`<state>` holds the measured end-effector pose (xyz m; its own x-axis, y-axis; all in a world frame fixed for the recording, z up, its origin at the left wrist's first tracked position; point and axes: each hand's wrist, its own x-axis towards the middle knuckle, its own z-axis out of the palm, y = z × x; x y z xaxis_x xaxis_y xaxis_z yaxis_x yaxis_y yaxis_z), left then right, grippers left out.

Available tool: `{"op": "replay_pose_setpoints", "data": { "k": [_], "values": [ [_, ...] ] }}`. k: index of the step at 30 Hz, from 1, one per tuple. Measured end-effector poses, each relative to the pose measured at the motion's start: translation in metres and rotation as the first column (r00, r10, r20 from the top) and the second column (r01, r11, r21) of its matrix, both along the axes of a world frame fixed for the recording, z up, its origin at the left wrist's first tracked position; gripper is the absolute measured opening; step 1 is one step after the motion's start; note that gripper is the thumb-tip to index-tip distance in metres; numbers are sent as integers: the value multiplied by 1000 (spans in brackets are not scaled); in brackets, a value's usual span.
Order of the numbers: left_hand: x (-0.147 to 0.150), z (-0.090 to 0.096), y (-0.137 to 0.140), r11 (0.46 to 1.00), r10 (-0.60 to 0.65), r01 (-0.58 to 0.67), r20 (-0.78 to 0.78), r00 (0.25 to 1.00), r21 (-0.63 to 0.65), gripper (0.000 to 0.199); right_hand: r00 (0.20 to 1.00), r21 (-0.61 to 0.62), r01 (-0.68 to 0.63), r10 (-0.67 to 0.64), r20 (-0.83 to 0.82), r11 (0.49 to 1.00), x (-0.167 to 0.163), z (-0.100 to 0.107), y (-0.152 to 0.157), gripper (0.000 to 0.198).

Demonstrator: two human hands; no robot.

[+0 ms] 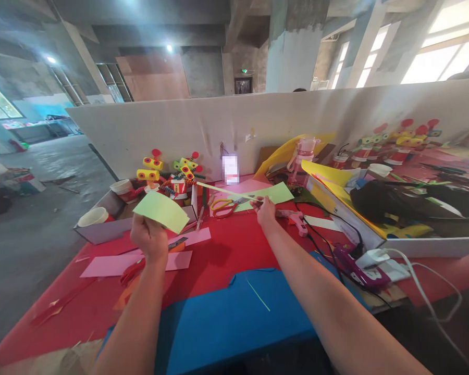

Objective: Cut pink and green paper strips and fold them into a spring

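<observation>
Sheet [161,211] of green paper curves, gripped by our left hand [150,238]; our right hand [265,210] pinches a slender strip [226,191].

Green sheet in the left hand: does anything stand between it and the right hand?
Nothing visible blocks the way between the green sheet in the left hand and the right hand. Only the thin strip it holds reaches into that gap; the yellow-and-red-handled tool lies below.
</observation>
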<state>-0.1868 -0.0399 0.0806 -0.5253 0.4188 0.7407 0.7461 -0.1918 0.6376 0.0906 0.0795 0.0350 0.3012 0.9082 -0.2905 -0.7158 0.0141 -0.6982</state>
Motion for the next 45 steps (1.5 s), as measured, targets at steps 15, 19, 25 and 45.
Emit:
{"op": "replay_pose_setpoints", "data": {
  "k": [15,19,25,45],
  "values": [
    [88,28,-24,948,-315,192,-823,473,-253,17,243,289,-684,-164,956,670,34,26,-125,63],
    [73,35,-15,994,-103,100,-619,778,-40,10,-80,-47,-498,9,997,866,34,5,-141,52],
    [59,3,-13,980,-177,110,-469,865,-168,8,-84,-118,-939,117,990,324,36,8,-199,50],
    [103,-5,-49,862,-505,140,-799,327,-488,18,-440,-19,-534,-260,859,845,63,14,-134,70]
  ]
}}
